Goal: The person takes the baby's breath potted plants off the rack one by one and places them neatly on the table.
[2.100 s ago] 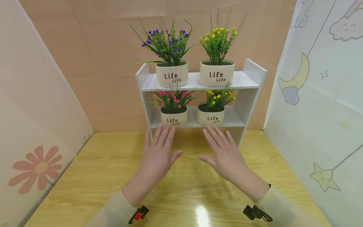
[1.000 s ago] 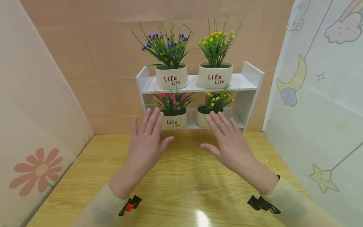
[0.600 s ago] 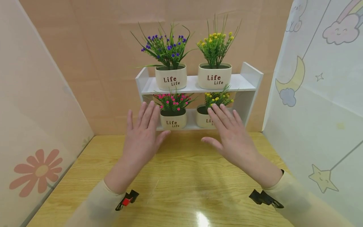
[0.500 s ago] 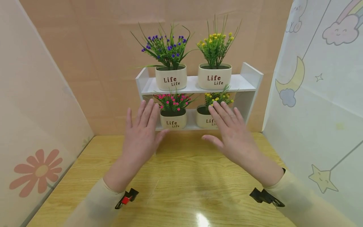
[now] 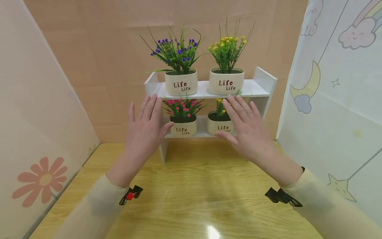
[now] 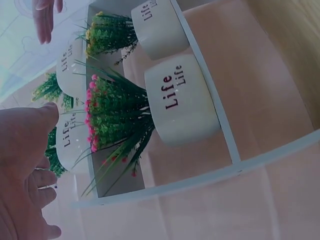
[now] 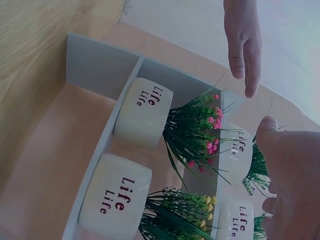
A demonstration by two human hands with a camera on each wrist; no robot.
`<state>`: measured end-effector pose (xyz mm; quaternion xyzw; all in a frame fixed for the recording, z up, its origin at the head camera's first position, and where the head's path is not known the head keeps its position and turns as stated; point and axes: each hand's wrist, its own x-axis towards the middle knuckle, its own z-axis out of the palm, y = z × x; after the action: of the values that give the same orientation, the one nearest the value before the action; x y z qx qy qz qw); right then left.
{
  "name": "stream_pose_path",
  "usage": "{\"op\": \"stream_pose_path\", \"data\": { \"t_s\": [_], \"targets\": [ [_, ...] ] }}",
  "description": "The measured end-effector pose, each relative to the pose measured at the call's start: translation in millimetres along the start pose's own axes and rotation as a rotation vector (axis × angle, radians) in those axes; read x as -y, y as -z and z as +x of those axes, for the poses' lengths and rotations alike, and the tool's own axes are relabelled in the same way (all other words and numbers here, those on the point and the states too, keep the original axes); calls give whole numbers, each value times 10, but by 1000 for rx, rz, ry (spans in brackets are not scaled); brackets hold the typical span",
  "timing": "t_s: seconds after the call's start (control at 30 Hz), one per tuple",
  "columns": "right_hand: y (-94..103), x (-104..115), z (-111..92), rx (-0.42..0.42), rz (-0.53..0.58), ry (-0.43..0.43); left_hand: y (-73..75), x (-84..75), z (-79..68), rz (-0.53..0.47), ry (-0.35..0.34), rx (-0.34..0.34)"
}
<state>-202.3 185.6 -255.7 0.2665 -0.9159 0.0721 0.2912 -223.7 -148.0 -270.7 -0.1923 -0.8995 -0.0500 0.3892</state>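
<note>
A white two-tier shelf [image 5: 203, 89] stands at the back of the table, bearing cream flower pots marked "Life". On top are a purple-flowered pot [image 5: 181, 83] at left and a yellow-flowered pot [image 5: 226, 82] at right. Below sit a pink-flowered pot [image 5: 183, 128] and another yellow-flowered pot [image 5: 219, 125], whose right side is covered by my right hand. My left hand [image 5: 144, 131], fingers straight, hovers before the shelf's left side. Held palm down, my right hand [image 5: 249, 129] is in front of the lower right pot. In both wrist views the hands hold nothing and stay apart from the pots.
A wooden table [image 5: 191, 192] spreads below the hands. A peach cloth backdrop [image 5: 113, 66] hangs behind the shelf. Printed side panels stand at left, with a flower [image 5: 44, 179], and at right, with a moon [image 5: 310, 83].
Both hands have risen and moved forward toward the shelf, drawing farther apart from each other. The pots and shelf stay in place; the head view has shifted slightly.
</note>
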Motion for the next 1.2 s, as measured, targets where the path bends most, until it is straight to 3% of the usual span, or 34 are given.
{"op": "stream_pose_path", "data": {
  "t_s": [0.37, 0.67, 0.83, 1.03, 1.2],
  "targets": [
    [145, -44, 186, 10, -38, -20, -11, 161, 235, 3, -1, 45],
    [231, -169, 293, 3, -37, -44, -61, 207, 417, -5, 36, 203],
    [282, -241, 369, -10, -17, -60, -121, 205, 468, -14, 75, 248],
    [303, -336, 447, -63, 1, -59, -190, 205, 477, -13, 89, 261],
    [332, -405, 518, -75, 51, -92, -242, 194, 477, -42, 64, 209]
  ]
}}
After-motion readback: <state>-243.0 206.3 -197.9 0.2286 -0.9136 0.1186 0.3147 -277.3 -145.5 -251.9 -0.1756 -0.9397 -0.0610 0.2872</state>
